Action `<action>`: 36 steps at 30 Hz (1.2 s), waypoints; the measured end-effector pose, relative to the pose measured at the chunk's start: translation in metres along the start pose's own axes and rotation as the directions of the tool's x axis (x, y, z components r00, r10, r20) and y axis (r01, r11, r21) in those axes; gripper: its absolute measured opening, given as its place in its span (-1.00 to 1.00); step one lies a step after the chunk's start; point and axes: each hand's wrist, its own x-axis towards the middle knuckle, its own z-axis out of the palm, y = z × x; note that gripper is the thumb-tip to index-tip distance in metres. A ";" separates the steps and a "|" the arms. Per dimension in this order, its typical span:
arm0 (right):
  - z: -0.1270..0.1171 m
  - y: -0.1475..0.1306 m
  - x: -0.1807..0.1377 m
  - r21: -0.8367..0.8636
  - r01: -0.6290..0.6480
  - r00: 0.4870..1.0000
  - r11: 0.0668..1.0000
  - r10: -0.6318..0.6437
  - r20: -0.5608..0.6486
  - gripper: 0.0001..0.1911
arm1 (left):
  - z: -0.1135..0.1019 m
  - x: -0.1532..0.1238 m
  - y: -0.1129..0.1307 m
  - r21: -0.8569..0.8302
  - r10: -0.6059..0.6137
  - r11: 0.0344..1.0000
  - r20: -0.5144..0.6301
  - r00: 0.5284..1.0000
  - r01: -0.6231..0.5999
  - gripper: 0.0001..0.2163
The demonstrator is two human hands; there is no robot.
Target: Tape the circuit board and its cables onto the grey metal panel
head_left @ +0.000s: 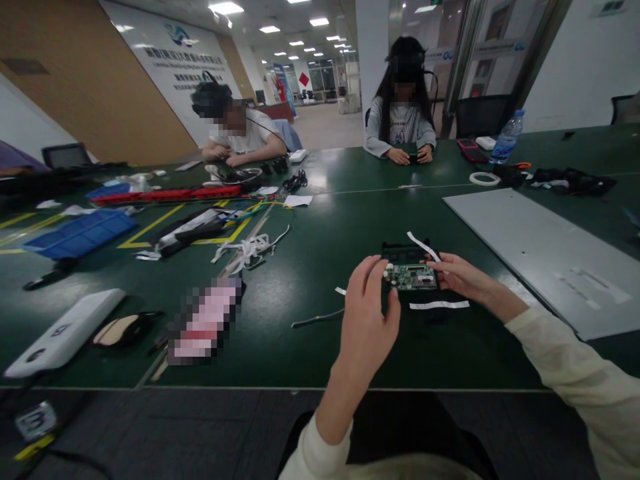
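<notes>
A green circuit board (413, 277) with small parts on its face is held just above the green table. My left hand (367, 317) has its fingers and thumb closed around the board's left edge. From the other side, my right hand (463, 277) pinches the right edge between thumb and fingers; some of its fingertips are hidden. Right behind the board shows a black plastic frame (406, 249). A white strip (423, 246) sticks up near my right fingers. Below the board lies another white strip (440, 306), and a thin grey cable (317, 319) is left of my left hand.
A phone (207, 320), a mouse (123, 330) and a white power bank-like box (65, 333) lie at left. Beyond are tangled white strips (250, 250) and a blue tray (80, 233). A grey panel (540, 253) lies at right. Two people sit across the table.
</notes>
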 end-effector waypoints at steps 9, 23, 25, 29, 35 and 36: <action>0.012 0.001 0.005 -0.017 0.014 0.999 1.000 -0.014 -0.044 -0.77 | 0.031 0.081 -0.036 0.147 0.227 0.919 0.564 0.794 -0.367 -0.47; -0.042 -0.009 0.007 -0.844 0.043 0.760 0.535 -0.565 -0.320 -0.53 | 0.068 0.072 -0.086 0.151 0.053 0.965 0.686 0.726 -0.213 -0.17; -0.063 -0.017 0.004 -0.924 -0.109 0.693 0.366 -0.638 -0.335 -0.52 | 0.066 0.073 -0.086 0.132 0.070 0.965 0.700 0.710 -0.225 -0.17; -0.112 -0.022 -0.004 -0.878 -0.438 0.586 0.194 -0.679 -0.442 -0.39 | 0.066 0.072 -0.088 0.107 0.098 0.964 0.707 0.700 -0.243 -0.21; -0.159 -0.007 -0.015 -0.656 -0.709 0.459 0.260 -0.536 -0.708 -0.28 | 0.068 0.074 -0.091 0.106 0.095 0.964 0.718 0.690 -0.243 -0.21; -0.161 -0.005 -0.015 -0.650 -0.716 0.471 0.252 -0.512 -0.718 -0.27 | 0.068 0.074 -0.091 0.104 0.102 0.962 0.717 0.689 -0.251 -0.22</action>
